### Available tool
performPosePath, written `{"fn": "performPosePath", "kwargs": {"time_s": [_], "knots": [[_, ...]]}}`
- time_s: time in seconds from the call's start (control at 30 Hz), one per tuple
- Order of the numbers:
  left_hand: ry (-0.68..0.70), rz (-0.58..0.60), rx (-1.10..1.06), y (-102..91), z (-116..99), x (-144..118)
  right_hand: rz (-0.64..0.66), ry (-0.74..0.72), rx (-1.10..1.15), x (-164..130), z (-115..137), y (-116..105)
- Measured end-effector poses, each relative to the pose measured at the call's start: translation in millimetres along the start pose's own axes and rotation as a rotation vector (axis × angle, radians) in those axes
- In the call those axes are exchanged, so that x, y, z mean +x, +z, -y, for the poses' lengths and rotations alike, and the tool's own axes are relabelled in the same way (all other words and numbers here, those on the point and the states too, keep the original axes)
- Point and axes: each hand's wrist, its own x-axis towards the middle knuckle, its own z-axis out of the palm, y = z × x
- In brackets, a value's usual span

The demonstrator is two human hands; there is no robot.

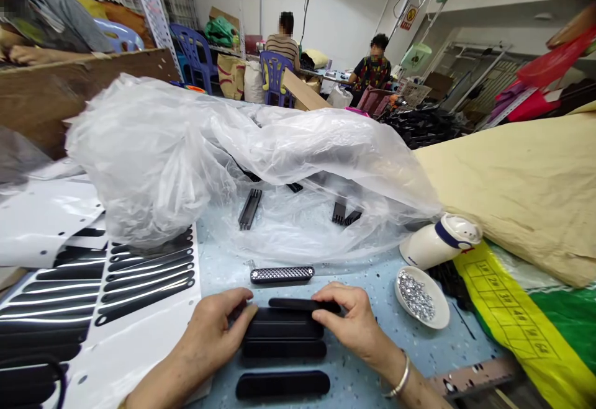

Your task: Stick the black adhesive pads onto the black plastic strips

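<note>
Both hands pinch one black oblong piece (284,323) by its ends on the blue table (367,390): left hand (216,328) closed on the left end, right hand (347,322) on the right. More black pieces (282,384) lie just below (same shape), a studded strip (282,274) just above, a dish of rhinestones (421,297) to the right.

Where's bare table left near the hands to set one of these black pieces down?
Bare blue table shows between the sticker sheet and the studded strip, and right of the right hand, below the dish of studs. It is crowded between the hands, where black bars lie in a row, and under the plastic bag.
</note>
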Motion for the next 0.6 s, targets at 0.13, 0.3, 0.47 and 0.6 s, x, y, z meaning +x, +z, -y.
{"fn": "performPosePath", "kwargs": {"time_s": [0.13, 0.3, 0.47, 0.6], "knots": [[-0.099, -0.224, -0.032, 2.4, 11, 12, -0.149, -0.070, -0.025, 21, -9, -6], [-0.120, -0.107, -0.077, 7.6, 12, 28, -0.110, -0.084, -0.038, 47, -19, 2], [-0.134, -0.019, -0.149, 9.0, 6, 20, 0.002, -0.120, -0.048, 36, -15, 6], [-0.190, -0.014, -0.270, 7.2, 6, 14, 0.028, -0.167, -0.075, 27, -12, 4]]}}
